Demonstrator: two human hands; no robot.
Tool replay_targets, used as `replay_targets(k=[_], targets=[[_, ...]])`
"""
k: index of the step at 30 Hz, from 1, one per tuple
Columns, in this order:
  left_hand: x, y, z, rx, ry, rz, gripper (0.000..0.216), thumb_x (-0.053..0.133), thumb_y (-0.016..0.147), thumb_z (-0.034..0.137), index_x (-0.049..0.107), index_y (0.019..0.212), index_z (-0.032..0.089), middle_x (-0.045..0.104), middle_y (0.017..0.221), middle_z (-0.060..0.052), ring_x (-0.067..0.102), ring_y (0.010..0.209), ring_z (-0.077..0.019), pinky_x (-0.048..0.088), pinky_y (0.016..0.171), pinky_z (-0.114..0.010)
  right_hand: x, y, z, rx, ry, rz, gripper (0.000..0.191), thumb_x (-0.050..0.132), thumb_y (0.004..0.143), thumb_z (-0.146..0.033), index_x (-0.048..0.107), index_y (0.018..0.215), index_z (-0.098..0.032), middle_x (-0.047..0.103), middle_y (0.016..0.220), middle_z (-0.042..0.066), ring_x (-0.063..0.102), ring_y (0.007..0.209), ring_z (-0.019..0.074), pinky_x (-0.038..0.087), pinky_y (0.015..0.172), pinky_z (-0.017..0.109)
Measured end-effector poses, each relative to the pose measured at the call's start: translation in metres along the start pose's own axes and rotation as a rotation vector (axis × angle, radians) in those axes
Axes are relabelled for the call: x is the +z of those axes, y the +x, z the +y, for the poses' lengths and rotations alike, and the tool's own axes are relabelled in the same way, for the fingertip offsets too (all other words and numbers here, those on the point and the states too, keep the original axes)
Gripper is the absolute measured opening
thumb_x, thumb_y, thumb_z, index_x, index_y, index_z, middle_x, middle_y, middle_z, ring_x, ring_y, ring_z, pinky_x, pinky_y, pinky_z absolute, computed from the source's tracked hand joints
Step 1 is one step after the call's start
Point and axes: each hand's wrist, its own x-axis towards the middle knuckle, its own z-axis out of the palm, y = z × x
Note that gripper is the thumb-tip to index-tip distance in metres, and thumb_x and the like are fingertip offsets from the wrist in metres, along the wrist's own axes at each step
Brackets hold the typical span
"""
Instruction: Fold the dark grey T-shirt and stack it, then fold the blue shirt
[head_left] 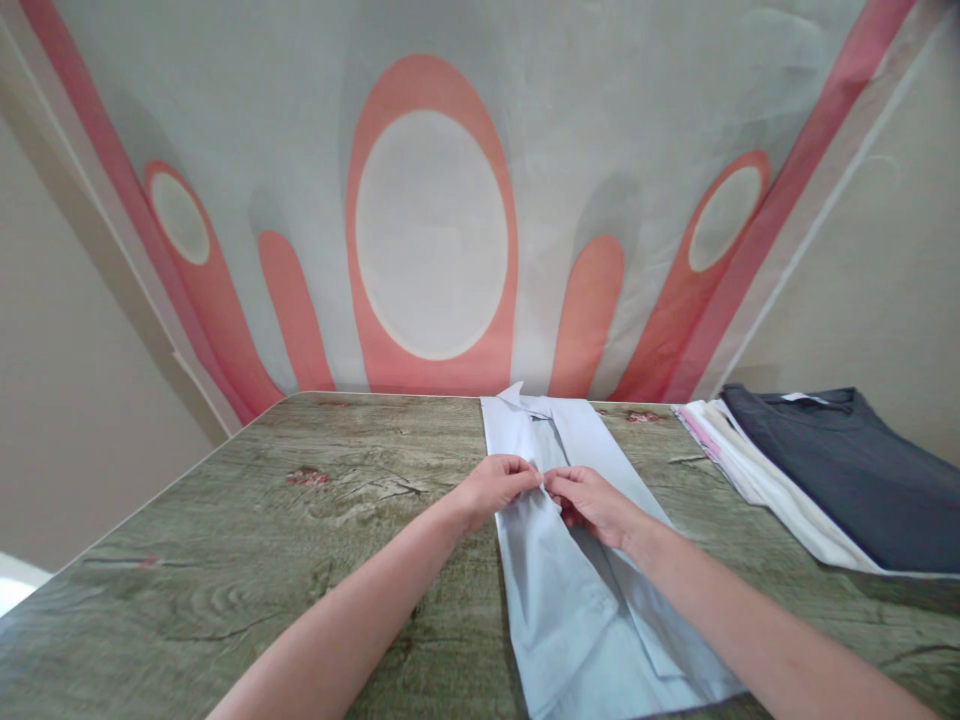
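Observation:
A pale blue collared shirt (pixel 559 590) lies lengthwise on the wood-grain table (pixel 262 540), collar at the far edge. My left hand (pixel 495 487) and my right hand (pixel 592 503) meet over the shirt's front, fingertips almost touching. Both hands pinch the fabric along the front placket, fingers closed on the cloth. Whether a button is between the fingers is hidden.
A stack of folded clothes sits at the right: a dark grey T-shirt (pixel 847 470) on top of white garments (pixel 757 480). Behind the table hangs a grey cloth with salmon-red shapes (pixel 431 230). The table's left edge (pixel 150 500) runs diagonally.

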Motion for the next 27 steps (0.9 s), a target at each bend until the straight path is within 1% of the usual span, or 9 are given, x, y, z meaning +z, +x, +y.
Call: replay_targets(k=[3,6,8,11,14,17,21,23,27], targets=[[-0.001,0.001,-0.001,0.023,0.021,0.003,0.03,0.06,0.063,0.042,0.057,0.068,0.012,0.038,0.051,0.007,0.029,0.048,-0.006,0.02,0.047,-0.02,0.002,0.001,0.001,-0.023,-0.089,0.046,0.018,0.058,0.067,-0.031,0.05,0.059,-0.017,0.041,0.047,-0.008,0.037,0.04,0.0061,0.028,0.038,0.019],[0.0,0.001,-0.001,0.037,0.034,0.008,0.029,0.059,0.065,0.041,0.057,0.068,0.012,0.039,0.052,0.006,0.03,0.049,-0.0062,0.021,0.047,-0.02,0.003,0.0,0.003,-0.045,-0.103,0.059,0.018,0.057,0.069,-0.032,0.052,0.062,-0.017,0.043,0.048,-0.007,0.04,0.041,0.0063,0.03,0.039,0.019],[0.002,0.0,-0.001,0.043,0.043,0.022,0.029,0.058,0.066,0.04,0.058,0.068,0.012,0.041,0.053,0.005,0.032,0.049,-0.0065,0.022,0.048,-0.02,0.003,0.0,0.004,-0.043,-0.06,0.043,0.017,0.058,0.071,-0.033,0.053,0.065,-0.017,0.045,0.049,-0.007,0.041,0.042,0.0061,0.031,0.04,0.018],[0.005,0.0,0.0,0.061,0.063,0.054,0.027,0.057,0.066,0.039,0.058,0.068,0.012,0.043,0.054,0.005,0.034,0.051,-0.0068,0.024,0.049,-0.02,0.005,-0.002,0.006,0.03,0.015,-0.017,0.016,0.06,0.07,-0.033,0.054,0.071,-0.017,0.047,0.05,-0.008,0.043,0.042,0.0058,0.031,0.04,0.018],[0.008,0.0,-0.002,0.075,0.114,0.088,0.026,0.056,0.067,0.037,0.06,0.068,0.011,0.046,0.056,0.004,0.036,0.053,-0.0073,0.027,0.05,-0.019,0.007,-0.005,0.005,0.089,-0.01,-0.069,0.014,0.06,0.07,-0.029,0.055,0.076,-0.017,0.049,0.052,-0.007,0.042,0.04,0.0047,0.028,0.038,0.016],[0.011,0.002,-0.007,0.095,0.204,0.1,0.025,0.055,0.069,0.035,0.061,0.068,0.011,0.049,0.058,0.003,0.038,0.055,-0.0079,0.029,0.051,-0.019,0.005,-0.011,-0.001,0.113,-0.196,-0.124,0.006,0.053,0.072,-0.022,0.054,0.072,-0.017,0.052,0.051,-0.005,0.045,0.039,0.006,0.031,0.036,0.016],[0.013,0.005,-0.014,0.134,0.334,0.106,0.027,0.052,0.073,0.035,0.062,0.067,0.011,0.049,0.056,0.003,0.039,0.053,-0.0081,0.03,0.052,-0.019,-0.007,-0.02,-0.012,0.138,-0.58,-0.216,0.012,0.045,0.072,-0.017,0.052,0.062,-0.017,0.056,0.05,0.0,0.053,0.04,0.0119,0.039,0.035,0.02],[0.013,0.006,-0.016,0.147,0.388,0.108,0.028,0.051,0.075,0.036,0.063,0.068,0.012,0.05,0.056,0.003,0.04,0.053,-0.0085,0.03,0.052,-0.02,-0.012,-0.024,-0.016,0.102,-0.708,-0.163,0.013,0.046,0.072,-0.018,0.05,0.06,-0.017,0.055,0.049,0.0,0.054,0.04,0.0128,0.038,0.034,0.02],[0.012,0.008,-0.019,0.176,0.44,0.093,0.029,0.049,0.077,0.036,0.065,0.071,0.012,0.055,0.059,0.002,0.045,0.057,-0.0101,0.032,0.054,-0.02,-0.008,-0.033,-0.026,-0.018,-0.858,0.04,0.021,0.048,0.078,-0.03,0.048,0.06,-0.018,0.054,0.052,0.001,0.052,0.038,0.0113,0.032,0.033,0.02]])
